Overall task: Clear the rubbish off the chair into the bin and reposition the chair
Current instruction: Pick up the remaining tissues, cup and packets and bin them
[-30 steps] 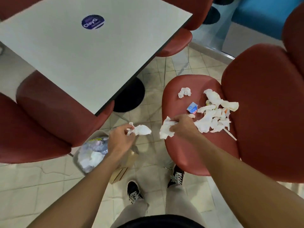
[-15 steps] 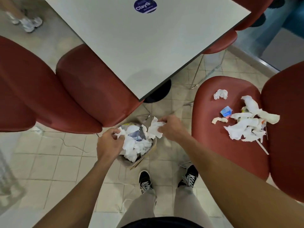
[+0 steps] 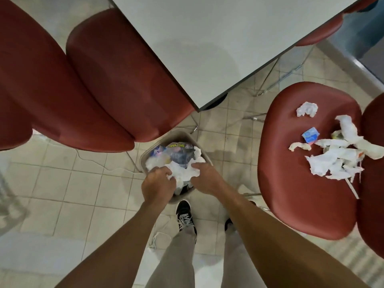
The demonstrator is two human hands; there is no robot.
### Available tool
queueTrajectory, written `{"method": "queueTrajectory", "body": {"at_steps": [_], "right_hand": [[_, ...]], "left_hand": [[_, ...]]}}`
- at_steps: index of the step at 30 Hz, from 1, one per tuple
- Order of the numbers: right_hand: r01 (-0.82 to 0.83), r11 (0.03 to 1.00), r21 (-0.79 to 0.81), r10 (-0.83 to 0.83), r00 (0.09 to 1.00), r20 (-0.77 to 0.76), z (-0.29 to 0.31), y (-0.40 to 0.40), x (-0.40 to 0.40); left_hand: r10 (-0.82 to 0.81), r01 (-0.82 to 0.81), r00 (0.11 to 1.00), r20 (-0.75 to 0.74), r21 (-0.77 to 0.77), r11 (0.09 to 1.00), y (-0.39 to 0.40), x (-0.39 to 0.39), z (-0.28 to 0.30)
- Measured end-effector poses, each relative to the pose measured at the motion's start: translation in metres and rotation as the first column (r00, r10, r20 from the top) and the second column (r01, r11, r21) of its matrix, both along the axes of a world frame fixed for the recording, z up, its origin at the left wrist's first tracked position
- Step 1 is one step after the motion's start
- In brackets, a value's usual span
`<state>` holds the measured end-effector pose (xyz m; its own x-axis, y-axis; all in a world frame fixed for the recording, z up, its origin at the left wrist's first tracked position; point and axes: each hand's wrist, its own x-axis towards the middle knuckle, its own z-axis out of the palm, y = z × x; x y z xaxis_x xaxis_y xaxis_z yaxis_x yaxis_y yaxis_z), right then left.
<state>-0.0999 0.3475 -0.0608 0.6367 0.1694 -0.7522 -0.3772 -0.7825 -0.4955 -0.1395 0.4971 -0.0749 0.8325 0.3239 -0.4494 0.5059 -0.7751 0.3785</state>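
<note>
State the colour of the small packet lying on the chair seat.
The small square packet on the red chair seat is blue, seen in the head view.

The floor (image 3: pixel 83 196) is laid with pale beige square tiles, their grout lines dark and a little grimy, and a thin white cord (image 3: pixel 99 165) trails across them. A light grey table (image 3: pixel 218 38) with a dark edge juts in from the top (a soft shadow lies across its surface). Two red padded chairs (image 3: pixel 116 80) crowd the upper left, tucked partly under the table corner, and another red seat (image 3: pixel 320 32) shows at its far side. Chrome chair legs (image 3: pixel 276 80) stand on the tiles beyond. A grey skirting ledge (image 3: pixel 351 65) runs along the upper right.
</note>
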Motion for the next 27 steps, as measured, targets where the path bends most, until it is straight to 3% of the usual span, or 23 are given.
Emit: {"method": "queueTrajectory", "body": {"at_steps": [4, 10, 17, 22, 27], "right_hand": [[-0.008, 1.0, -0.02, 0.006, 0.995, -0.096, -0.019, 0.007, -0.001], [-0.037, 0.999, -0.026, 0.034, 0.995, -0.093, -0.037, 0.008, 0.002], [0.207, 0.978, -0.002, -0.205, 0.971, 0.12, -0.012, -0.018, 0.006], [0.268, 0.963, -0.011, -0.258, 0.937, 0.236, 0.023, -0.064, 0.015], [0.365, 0.928, 0.079, -0.372, 0.884, 0.285, 0.049, -0.127, 0.017]], "left_hand": [[-0.047, 0.05, 0.997, -0.068, 0.035, 0.998, -0.002, 0.004, -0.023], [-0.096, 0.107, 0.987, -0.13, 0.075, 0.991, -0.001, 0.001, -0.039], [-0.13, 0.138, 0.985, -0.11, 0.078, 0.987, -0.015, -0.005, -0.01], [-0.147, 0.15, 0.987, -0.057, 0.047, 0.988, -0.044, 0.008, 0.014], [-0.21, 0.21, 0.977, 0.042, 0.019, 0.978, -0.091, 0.038, 0.043]]}}
